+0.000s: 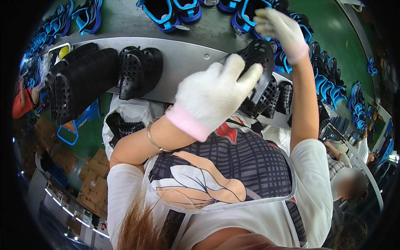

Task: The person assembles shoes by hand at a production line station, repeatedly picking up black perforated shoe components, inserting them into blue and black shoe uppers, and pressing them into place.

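My left hand [212, 91], in a white glove with a pink cuff, grips a black perforated plastic shoe tree [263, 52] over the metal ledge. The shoe tree tilts up, partly behind my fingers. Farther out to the right, my right hand [283, 33], gloved the same way, is raised beside a black shoe with blue trim [246, 18]. Its fingers are stretched out and slightly blurred, with nothing seen in them. More black shoe trees [268, 98] rest just right of my left hand, partly hidden by it.
A metal ledge [183, 54] runs in front of me, with stacked black shoe trees [89, 77] on its left. Beyond it a green surface [121, 25] carries rows of blue-trimmed shoes [323, 71]. Cardboard boxes [93, 189] stand at lower left. A co-worker [343, 166] is at right.
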The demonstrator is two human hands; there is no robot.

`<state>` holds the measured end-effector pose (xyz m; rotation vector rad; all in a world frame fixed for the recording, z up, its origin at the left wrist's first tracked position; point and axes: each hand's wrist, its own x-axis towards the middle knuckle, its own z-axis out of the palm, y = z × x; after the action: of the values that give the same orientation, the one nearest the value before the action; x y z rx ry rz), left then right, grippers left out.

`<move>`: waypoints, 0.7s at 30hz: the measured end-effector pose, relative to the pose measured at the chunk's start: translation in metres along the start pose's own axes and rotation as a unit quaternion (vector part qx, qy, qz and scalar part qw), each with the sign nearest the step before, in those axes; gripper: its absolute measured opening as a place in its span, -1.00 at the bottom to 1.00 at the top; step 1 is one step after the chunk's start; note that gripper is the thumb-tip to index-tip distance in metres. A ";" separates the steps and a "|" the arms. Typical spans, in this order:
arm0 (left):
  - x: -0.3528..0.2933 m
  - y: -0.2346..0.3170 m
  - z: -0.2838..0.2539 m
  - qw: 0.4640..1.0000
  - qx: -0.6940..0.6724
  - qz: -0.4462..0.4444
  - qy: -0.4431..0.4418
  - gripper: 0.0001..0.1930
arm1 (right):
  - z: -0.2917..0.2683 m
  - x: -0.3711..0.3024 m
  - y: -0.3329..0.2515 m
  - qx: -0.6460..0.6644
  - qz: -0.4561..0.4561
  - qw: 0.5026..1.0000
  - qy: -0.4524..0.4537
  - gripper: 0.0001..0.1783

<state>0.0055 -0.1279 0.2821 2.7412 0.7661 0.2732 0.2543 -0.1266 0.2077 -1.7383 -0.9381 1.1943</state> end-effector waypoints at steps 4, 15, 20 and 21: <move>-0.004 0.020 0.030 0.998 0.037 0.037 -0.027 -0.52 | -0.022 -0.083 0.018 0.137 0.107 0.985 -0.009 -0.43; -0.006 0.034 0.029 0.970 -0.106 0.149 -0.160 -0.51 | 0.015 -0.120 0.047 -0.150 -0.070 0.984 0.062 -0.56; 0.013 0.012 0.014 0.946 -0.270 0.099 -0.152 -0.50 | -0.009 -0.090 0.059 -0.213 -0.075 0.967 0.116 -0.53; 0.026 0.002 0.013 0.946 -0.276 0.101 -0.138 -0.55 | -0.013 -0.077 0.063 -0.241 -0.050 0.960 0.136 -0.51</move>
<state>0.0313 -0.1183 0.2732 2.2513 0.2742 0.1151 0.2539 -0.2234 0.1805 -2.1371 -1.1966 0.6666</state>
